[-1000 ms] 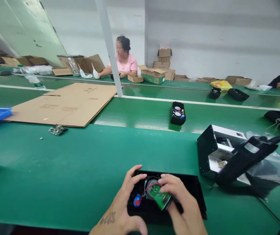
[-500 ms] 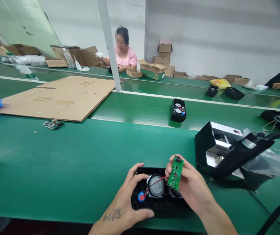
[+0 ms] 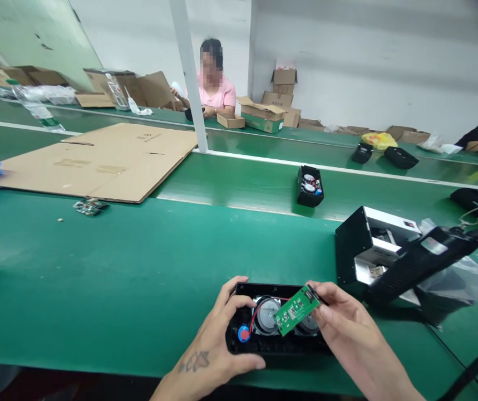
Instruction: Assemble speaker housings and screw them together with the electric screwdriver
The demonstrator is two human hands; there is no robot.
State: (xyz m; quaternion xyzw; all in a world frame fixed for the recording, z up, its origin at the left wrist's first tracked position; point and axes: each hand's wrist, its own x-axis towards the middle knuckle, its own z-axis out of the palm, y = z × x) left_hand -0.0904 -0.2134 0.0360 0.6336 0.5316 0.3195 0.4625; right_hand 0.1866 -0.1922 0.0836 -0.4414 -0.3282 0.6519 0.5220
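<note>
Circuit board sits pinched in the right hand, hovering just above the black speaker housing at the desk's near edge, its long axis tilted up toward the far right. Left hand grips the housing's left end, fingers curled round it.

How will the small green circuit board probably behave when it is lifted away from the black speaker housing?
The small green circuit board looks thin and stiff, likely light. The thin red wire ties it toward the black speaker housing, so it may tug. The right hand pinches one edge; it could pivot.
</note>
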